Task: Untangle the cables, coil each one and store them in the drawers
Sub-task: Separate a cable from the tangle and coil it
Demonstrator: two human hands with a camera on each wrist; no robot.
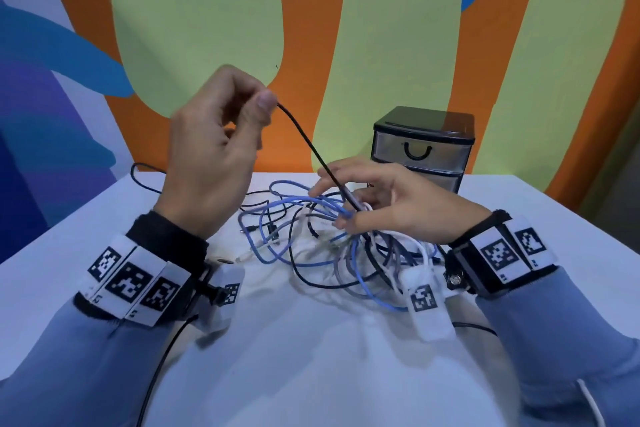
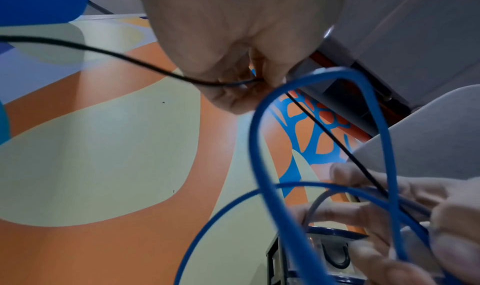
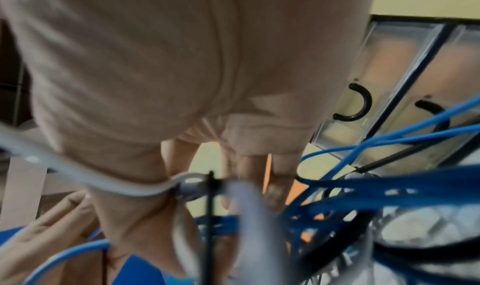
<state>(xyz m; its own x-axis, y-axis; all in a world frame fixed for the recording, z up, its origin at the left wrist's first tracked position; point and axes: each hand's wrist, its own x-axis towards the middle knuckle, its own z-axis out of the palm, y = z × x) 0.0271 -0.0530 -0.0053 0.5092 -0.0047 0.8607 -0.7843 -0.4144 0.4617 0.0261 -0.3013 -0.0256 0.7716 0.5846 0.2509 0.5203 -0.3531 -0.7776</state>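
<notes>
The left hand [image 1: 211,149] is raised above the table [image 1: 311,357] at about 10 o'clock from the cable heap, its fingers curled and its thumb and forefinger pinching a thin black cable [image 1: 308,142]. That cable runs taut from the pinch down toward 4 o'clock into the right hand [image 1: 384,198]. The left wrist view shows the same pinch from below, the black cable [image 2: 91,49] coming in from 9 o'clock to the fingertips. The right hand sits low over the heap with its fingers spread and only loosely bent; the black cable passes between them, and blue [image 1: 294,199] and white [image 1: 420,250] strands loop about the fingers and thumb. Whether it truly grips any strand I cannot tell: the right wrist view is blurred, showing a white cable [image 3: 91,178] against the base of the thumb and blue loops [image 3: 389,139] beside the fingers. The tangle [image 1: 332,253] of blue, white, grey and black cables lies on the table at the centre, directly under and at 7 o'clock from the right hand. The drawers [image 1: 422,149], a small black unit with clear fronts and black handles, stand at 1 o'clock from the tangle, against the painted wall [image 1: 207,10], both fronts closed. A separate black lead [image 1: 149,180] trails off at 9 o'clock.
</notes>
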